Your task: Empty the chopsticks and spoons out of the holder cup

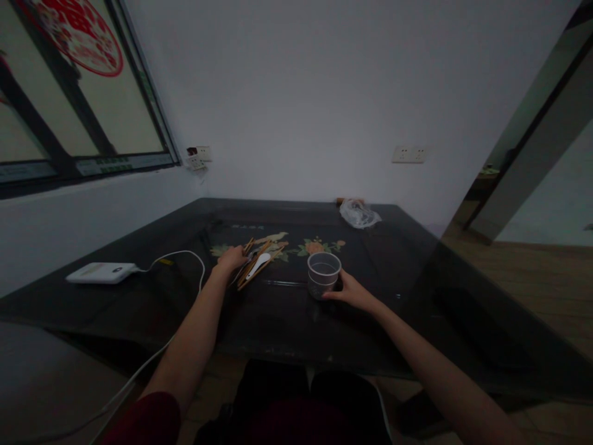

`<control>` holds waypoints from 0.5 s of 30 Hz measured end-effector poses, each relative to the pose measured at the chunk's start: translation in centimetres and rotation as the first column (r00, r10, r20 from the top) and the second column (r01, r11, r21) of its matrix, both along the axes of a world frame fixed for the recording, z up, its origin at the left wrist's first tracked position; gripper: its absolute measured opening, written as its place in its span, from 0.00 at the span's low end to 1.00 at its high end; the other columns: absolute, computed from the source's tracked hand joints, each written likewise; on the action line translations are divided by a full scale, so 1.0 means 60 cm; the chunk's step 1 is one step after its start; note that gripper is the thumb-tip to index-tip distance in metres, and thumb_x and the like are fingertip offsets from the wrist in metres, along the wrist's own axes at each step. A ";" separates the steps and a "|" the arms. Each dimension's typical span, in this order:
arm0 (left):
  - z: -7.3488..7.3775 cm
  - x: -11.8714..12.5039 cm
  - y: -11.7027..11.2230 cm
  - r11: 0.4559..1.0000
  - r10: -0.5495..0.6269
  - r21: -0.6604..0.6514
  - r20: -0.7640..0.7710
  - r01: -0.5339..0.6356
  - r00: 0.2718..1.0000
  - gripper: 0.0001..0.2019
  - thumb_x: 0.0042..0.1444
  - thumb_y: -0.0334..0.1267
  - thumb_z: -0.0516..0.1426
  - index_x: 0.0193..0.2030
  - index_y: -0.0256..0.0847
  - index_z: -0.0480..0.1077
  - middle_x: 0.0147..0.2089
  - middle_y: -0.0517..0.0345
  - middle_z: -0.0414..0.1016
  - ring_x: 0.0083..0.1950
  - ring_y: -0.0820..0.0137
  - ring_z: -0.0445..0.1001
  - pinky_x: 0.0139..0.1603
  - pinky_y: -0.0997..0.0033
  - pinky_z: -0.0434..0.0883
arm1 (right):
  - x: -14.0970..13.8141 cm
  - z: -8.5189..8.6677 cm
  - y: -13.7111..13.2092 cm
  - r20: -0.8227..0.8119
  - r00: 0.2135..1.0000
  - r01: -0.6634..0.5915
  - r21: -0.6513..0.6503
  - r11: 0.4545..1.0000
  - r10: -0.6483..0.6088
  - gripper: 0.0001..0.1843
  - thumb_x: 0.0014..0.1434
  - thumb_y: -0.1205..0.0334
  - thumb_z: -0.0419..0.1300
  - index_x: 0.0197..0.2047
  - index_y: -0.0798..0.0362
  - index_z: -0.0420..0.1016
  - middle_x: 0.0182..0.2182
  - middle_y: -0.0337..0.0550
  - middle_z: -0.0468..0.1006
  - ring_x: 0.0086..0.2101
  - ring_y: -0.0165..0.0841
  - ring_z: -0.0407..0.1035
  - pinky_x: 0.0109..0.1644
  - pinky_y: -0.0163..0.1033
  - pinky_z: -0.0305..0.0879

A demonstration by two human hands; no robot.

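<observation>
A bundle of wooden chopsticks [274, 254] lies on the dark table left of centre, with a white spoon [258, 264] on top. My left hand [231, 259] is at the left side of this bundle, its fingers closed at the utensils. A shiny metal piece shows by the fingertips, too small to name, and what they grip is partly hidden. To the right, a clear plastic cup [319, 285] stands upright with its mouth up. My right hand [353, 293] wraps round the cup's right side, thumb and fingers against its wall.
A white power bank [102, 272] with a white cable [194, 254] lies at the table's left. The cable runs down past my left arm. A crumpled clear plastic bag [359, 214] sits at the far edge, and a dark flat object [482, 327] lies at the right.
</observation>
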State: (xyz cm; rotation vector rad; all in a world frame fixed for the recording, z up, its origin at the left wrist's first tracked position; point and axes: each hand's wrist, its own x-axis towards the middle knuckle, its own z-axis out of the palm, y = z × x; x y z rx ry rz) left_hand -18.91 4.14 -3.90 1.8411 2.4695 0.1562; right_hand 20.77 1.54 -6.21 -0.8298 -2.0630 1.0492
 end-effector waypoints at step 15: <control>-0.010 0.004 0.008 0.999 -0.034 0.011 0.025 0.033 0.999 0.19 0.54 0.44 0.54 0.52 0.43 0.68 0.53 0.47 0.73 0.51 0.60 0.73 0.44 0.72 0.68 | -0.001 0.002 -0.002 -0.014 1.000 -0.006 0.008 1.000 0.007 0.46 0.42 0.54 0.71 0.62 0.53 0.58 0.57 0.53 0.67 0.57 0.44 0.62 0.63 0.52 0.53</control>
